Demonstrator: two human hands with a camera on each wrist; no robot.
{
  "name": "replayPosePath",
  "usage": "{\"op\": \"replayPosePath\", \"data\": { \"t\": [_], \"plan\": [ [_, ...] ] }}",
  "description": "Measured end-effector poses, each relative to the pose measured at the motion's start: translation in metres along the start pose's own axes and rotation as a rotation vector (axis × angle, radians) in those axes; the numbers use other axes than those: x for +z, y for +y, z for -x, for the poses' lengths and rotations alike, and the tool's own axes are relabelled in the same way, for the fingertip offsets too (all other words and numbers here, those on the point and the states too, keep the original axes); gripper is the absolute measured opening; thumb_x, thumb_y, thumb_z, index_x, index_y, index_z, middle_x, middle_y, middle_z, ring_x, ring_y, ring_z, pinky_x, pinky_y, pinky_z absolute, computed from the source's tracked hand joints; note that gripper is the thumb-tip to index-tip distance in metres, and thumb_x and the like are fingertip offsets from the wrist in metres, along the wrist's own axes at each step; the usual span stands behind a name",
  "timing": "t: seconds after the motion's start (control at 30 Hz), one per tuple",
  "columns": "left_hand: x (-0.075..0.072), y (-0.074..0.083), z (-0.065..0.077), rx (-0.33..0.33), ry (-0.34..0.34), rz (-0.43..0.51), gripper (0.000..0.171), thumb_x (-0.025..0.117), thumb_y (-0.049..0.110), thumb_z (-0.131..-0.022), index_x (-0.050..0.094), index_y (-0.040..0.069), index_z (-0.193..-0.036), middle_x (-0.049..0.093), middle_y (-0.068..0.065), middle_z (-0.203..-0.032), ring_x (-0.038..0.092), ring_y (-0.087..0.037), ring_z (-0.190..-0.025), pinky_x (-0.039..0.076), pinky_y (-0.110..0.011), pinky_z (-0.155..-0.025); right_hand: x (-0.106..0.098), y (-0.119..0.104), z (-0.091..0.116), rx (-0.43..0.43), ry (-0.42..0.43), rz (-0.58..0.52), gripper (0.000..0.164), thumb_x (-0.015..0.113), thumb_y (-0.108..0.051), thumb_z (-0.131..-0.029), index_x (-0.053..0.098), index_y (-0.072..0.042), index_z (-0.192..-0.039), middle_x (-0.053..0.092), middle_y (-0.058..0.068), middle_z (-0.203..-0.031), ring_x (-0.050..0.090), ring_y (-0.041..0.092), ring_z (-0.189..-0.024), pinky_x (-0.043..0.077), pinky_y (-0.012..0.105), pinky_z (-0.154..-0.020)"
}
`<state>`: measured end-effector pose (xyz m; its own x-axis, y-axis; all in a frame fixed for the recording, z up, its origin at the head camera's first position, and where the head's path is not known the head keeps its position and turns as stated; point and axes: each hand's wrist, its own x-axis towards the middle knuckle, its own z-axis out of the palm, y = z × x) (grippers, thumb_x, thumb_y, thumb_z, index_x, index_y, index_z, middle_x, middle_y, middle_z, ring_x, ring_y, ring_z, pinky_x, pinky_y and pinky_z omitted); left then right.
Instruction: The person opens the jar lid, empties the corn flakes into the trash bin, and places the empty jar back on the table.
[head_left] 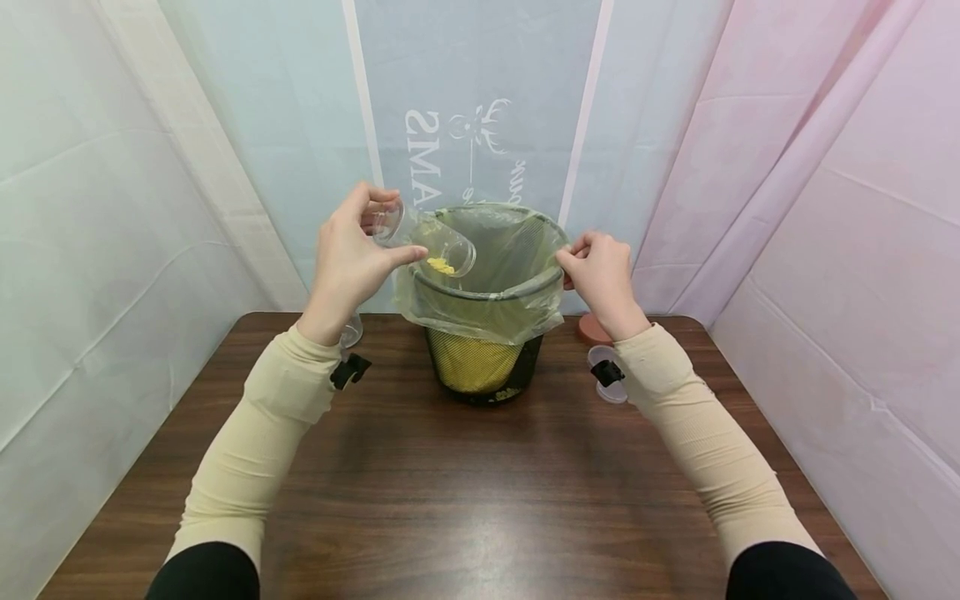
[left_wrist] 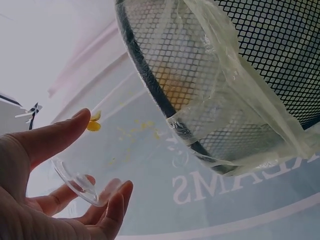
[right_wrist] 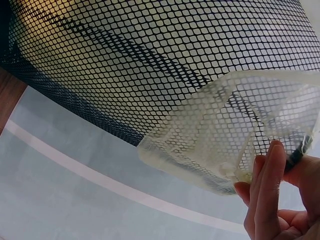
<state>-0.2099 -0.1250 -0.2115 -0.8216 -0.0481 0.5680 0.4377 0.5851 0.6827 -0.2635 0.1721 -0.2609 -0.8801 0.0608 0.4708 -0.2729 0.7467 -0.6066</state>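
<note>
My left hand grips a clear plastic cup between the thumb and the other fingers, with the cup tipped sideways over the left rim of a black mesh bin. Yellow bits lie inside the cup near its mouth. In the left wrist view the cup's round base sits against the fingers, while its wall barely shows. A thin translucent bin bag lines the bin and folds over the rim. My right hand pinches the bag's edge at the right rim; the right wrist view shows this bag closely.
A clear plastic container stands behind my left wrist. Near the right wrist are a reddish-brown round lid and clear plastic pieces. The brown wooden table has cloth curtains on the left, back and right.
</note>
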Motion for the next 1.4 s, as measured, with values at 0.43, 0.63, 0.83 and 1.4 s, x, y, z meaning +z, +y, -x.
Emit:
{"op": "replayPosePath", "data": {
  "t": [0.43,0.63,0.83,1.4],
  "plan": [
    [0.007,0.004,-0.014,0.011,0.014,0.015,0.064,0.086,0.028,-0.067,0.062,0.019,-0.125,0.066,0.001,-0.119,0.059,-0.013,-0.09,0.047,-0.026,-0.085,0.0,-0.001,0.001,-0.01,0.009,0.007,0.017,0.054,-0.019,-0.084,0.064,-0.007,-0.078,0.069,0.008,-0.062,0.061,0.008,-0.044,0.046,0.02,-0.05],
    [0.011,0.007,-0.02,-0.033,-0.013,0.014,0.062,0.082,0.038,-0.071,0.062,0.021,-0.127,0.064,-0.001,-0.122,0.058,-0.014,-0.087,0.048,-0.025,-0.08,0.0,-0.001,0.001,0.001,0.007,0.004,0.017,0.054,-0.02,-0.084,0.064,-0.007,-0.079,0.069,0.008,-0.063,0.061,0.007,-0.044,0.047,0.02,-0.05],
    [0.017,0.006,-0.025,-0.041,-0.003,0.044,0.059,0.077,0.042,-0.076,0.061,0.018,-0.127,0.061,-0.007,-0.11,0.054,-0.013,-0.081,0.046,-0.024,-0.074,0.0,-0.001,0.001,0.0,0.007,0.006,0.017,0.055,-0.02,-0.085,0.064,-0.007,-0.078,0.068,0.008,-0.062,0.061,0.008,-0.044,0.046,0.02,-0.051],
    [0.03,0.0,-0.028,-0.041,0.027,0.332,0.05,0.073,0.027,-0.083,0.058,0.018,-0.129,0.06,-0.01,-0.123,0.06,-0.017,-0.094,0.049,-0.027,-0.082,-0.001,-0.001,0.003,0.001,0.002,-0.007,0.018,0.054,-0.019,-0.086,0.064,-0.006,-0.08,0.069,0.009,-0.063,0.061,0.007,-0.044,0.047,0.02,-0.05]
  ]
}}
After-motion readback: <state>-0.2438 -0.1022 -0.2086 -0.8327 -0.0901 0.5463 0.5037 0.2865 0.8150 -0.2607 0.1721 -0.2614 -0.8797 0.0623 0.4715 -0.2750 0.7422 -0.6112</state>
